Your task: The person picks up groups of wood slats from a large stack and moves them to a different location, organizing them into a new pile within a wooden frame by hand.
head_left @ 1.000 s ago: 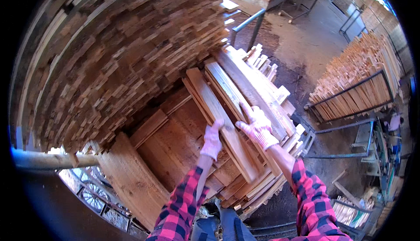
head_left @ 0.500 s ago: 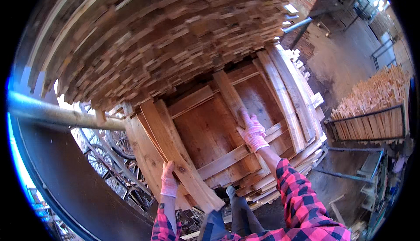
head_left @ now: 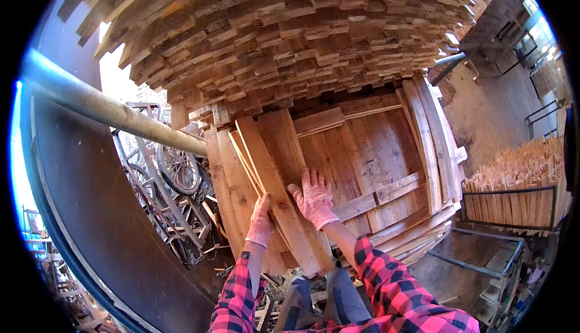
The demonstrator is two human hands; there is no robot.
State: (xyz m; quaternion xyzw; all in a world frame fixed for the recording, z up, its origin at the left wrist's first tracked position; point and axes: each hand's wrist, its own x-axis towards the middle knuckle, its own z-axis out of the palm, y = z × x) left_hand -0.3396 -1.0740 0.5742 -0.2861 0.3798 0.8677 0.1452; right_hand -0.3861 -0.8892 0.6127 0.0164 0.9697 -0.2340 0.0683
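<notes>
My left hand (head_left: 260, 219), in a pale pinkish work glove, is closed around the left edge of a long wooden board (head_left: 273, 173). This board lies slanted, and thin edges of other wood show along its left side. My right hand (head_left: 315, 199), gloved alike, rests with fingers spread on another board (head_left: 283, 137) just right of the first. Both boards lie on a low stack of planks (head_left: 359, 143), where crosspieces and loose boards (head_left: 417, 146) line the right side.
Beyond the stack rises a tall pile of layered planks (head_left: 284, 37). A metal pipe (head_left: 121, 112) and a dark panel (head_left: 121, 212) stand at left, with a bicycle wheel (head_left: 180, 170) behind. At right are a rack of upright sticks (head_left: 513, 188) and a metal frame (head_left: 483, 260).
My right hand has moved left toward my left hand, and the middle board now lies beside the slanted one. My left hand keeps its hold. The whole view has shifted.
</notes>
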